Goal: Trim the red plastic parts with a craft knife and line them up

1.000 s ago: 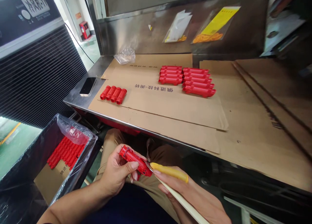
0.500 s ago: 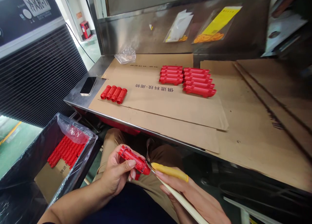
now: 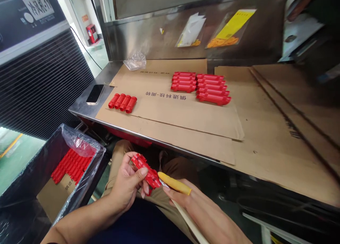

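Observation:
My left hand is closed around a red plastic tube-like part, held tilted above my lap with the thumb on its upper side. In my right hand is a knife with a long pale handle. A yellow finger cot covers one finger of that hand. The blade's metal tip meets the lower right end of the red part, mostly hidden by the fingers. On the cardboard-covered bench, several short red tubes lie at the left, and two stacks of longer red parts lie farther back.
A plastic-lined bin with rows of red parts stands at the lower left. A phone lies on the bench's metal corner. Crumpled clear plastic sits at the back. Bags with yellow contents hang on the metal backboard.
The red part has turned in my left hand, so another side faces up. My right hand and the knife have shifted slightly left, closer to the part's end.

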The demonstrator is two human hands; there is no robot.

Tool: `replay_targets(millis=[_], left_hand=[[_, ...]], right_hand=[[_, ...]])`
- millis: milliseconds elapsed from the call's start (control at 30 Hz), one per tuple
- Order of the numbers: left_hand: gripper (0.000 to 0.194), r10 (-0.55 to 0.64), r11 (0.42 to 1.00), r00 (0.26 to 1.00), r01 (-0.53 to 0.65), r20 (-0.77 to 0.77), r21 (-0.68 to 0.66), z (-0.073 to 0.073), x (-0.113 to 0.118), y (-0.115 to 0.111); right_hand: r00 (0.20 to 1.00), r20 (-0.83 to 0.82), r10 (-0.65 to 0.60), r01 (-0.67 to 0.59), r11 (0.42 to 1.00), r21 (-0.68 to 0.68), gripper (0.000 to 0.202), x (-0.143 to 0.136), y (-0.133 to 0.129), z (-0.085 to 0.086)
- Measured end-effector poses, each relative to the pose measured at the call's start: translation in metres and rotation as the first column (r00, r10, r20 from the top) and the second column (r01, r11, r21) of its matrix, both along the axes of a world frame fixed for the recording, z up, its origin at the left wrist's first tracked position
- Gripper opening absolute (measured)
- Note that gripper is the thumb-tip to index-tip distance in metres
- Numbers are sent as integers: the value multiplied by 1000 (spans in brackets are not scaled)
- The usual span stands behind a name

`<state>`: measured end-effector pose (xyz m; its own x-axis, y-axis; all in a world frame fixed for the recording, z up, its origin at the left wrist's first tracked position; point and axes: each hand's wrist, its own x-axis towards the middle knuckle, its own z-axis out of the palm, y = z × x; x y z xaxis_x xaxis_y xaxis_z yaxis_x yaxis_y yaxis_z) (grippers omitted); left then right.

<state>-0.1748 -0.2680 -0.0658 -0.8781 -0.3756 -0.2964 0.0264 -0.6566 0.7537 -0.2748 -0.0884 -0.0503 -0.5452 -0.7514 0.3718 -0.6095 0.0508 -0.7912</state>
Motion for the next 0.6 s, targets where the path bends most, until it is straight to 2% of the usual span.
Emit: replay_targets(millis=[100,133,200,233,300,367,433,533,600], left_hand=[[47,-19,1000,1000,19,7,-12,-1,0,0],[48,-30,999,1000,30,-2,-19,-2,0,0],[54,-60,998,998,59,-28,-38,-4,1,0],[58,-74,996,997,72,-35,-52,-5,2,0],[63,-89,993,995,85,-38,-87,-6,3,0],[63,-90,988,996,86,-26,-127,-5,5,2],[59,-73,980,997,68,-21,-187,-4,7,4],[54,19,927,999,-27,-26,-373,-6,11,6],[52,77,865,996,-85,-37,-494,-9,13,7]], right_hand=[[993,38,109,-109,994,4,25,-2,0,-1],[993,41,112,-111,994,-15,26,-2,-1,-1],[993,108,36,-29,997,-69,23,-2,-3,-2],[981,194,-9,27,995,-91,18,-2,-5,-2],[893,446,-56,119,986,-114,10,-2,-10,0],[717,697,6,138,979,-150,16,-2,-14,2],[487,869,88,156,970,-185,19,-3,-18,4],[106,986,129,254,955,-152,23,-1,-21,2],[-77,981,178,268,951,-152,25,5,-21,0]])
